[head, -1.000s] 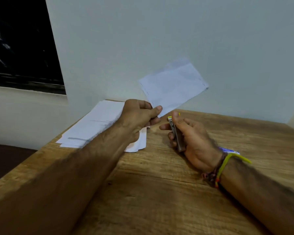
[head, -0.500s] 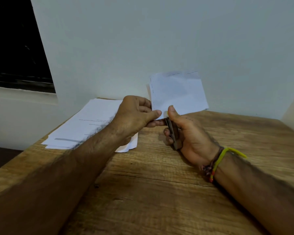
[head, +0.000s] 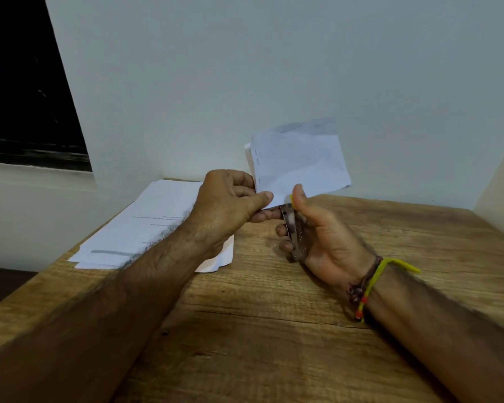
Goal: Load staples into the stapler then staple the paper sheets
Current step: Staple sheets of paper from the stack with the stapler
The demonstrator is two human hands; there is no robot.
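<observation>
My left hand (head: pixel 227 207) pinches the lower left corner of a small set of white paper sheets (head: pixel 297 158), held upright above the wooden table (head: pixel 274 330). A row of staples runs down the sheets' left edge. My right hand (head: pixel 323 237) grips a small metal stapler (head: pixel 296 232) with a yellow tip. The stapler's nose sits at the sheets' bottom edge, right next to my left thumb, and my right thumb presses on its top.
A stack of white sheets (head: pixel 146 228) lies on the table's far left, partly under my left forearm. A pale wall (head: pixel 274 68) rises right behind the table. A dark window (head: pixel 21 82) is at the upper left. Cord bracelets (head: pixel 367 286) circle my right wrist.
The held sheets have swung from tilted right to upright. The stapler came up to their bottom edge and my right thumb closed down on it.
</observation>
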